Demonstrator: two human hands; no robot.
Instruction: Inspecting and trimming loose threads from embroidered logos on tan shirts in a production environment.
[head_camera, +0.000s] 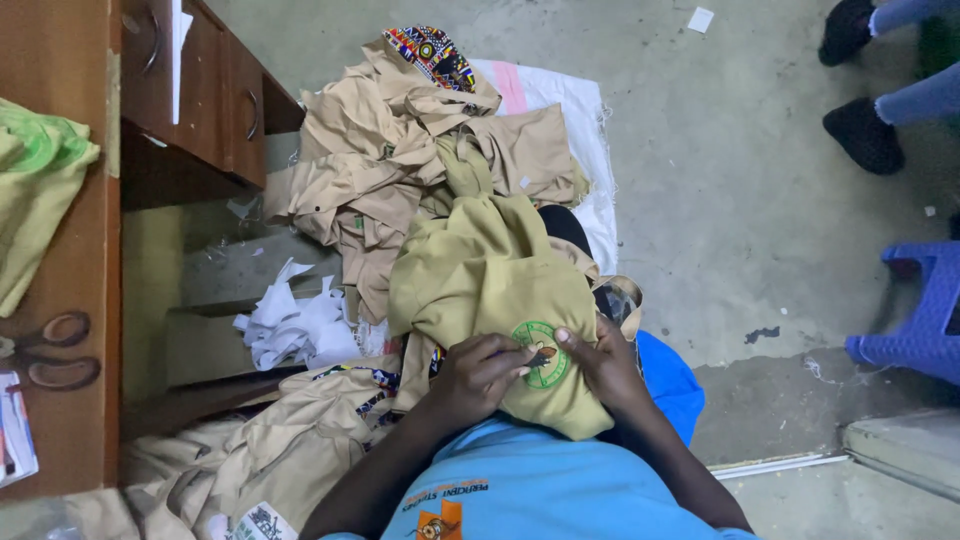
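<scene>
- We find the left hand (480, 378) curled, its fingertips pinched narrow at the round green badge (541, 354); something small and dark sits between them, but we cannot make out what.
- The right hand (605, 365) lies flat on the olive garment (490, 285), thumb pressed to the badge's rim at 3 o'clock, fingers wrapped round the cloth edge and partly hidden beneath it.
- The garment rests on the lap; its long axis runs from 6 o'clock, at the hands, up to 12 o'clock, narrowing to a folded strip that points toward the heap of tan garments (400, 160).
- The garment is plain olive khaki, creased, with the badge stitched near its lower end; the badge's design is too small to read.
- Its underside and lower hem are hidden by the hands and the blue shirt (520, 490).
- At 9 o'clock, white paper scraps (295, 325) lie under the wooden desk (75, 300), on which scissors (50, 350) rest, partly cut off by the frame.
- At 3 o'clock stands a blue plastic stool (915, 320), cut off at the edge.
- At 1 o'clock, another person's dark shoes (862, 135) show.
</scene>
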